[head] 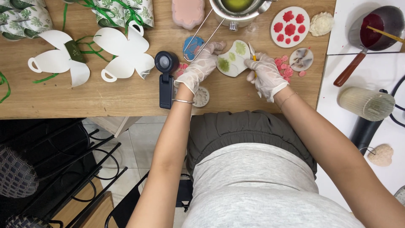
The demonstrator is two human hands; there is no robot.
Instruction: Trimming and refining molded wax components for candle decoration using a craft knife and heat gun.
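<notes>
White mould (pixel 232 61) with green leaf-shaped cavities, irregular in outline, flat on the wooden bench (pixel 105 97) a little back from its near edge, about midway between the two gloved hands. Long axis runs slantwise, from near-left to far-right. Cavities filled with pale green; surround off-white and matt.

Left hand (pixel 201 65): gloved, fingers spread and resting against the mould's left edge, steadying it; nothing clamped in it. Right hand (pixel 265 71): gloved, closed around a slim yellow-handled tool (pixel 252 52) whose tip points away from the person and meets the mould's right far edge. Both hands touch or nearly touch the mould; the right is the working one.

Near edge, left of the left wrist: black clip-on device (pixel 166 78). Right of the right hand: small pink pieces (pixel 284 67) and a round disc (pixel 301 59). Farther back: blue-pink disc (pixel 193 47), round white mould with red flowers (pixel 290 26), metal pot of green liquid (pixel 237 8) at the far edge. Far-left corner: white paper cut-outs (pixel 120 52), green ribbon (pixel 90 44).
</notes>
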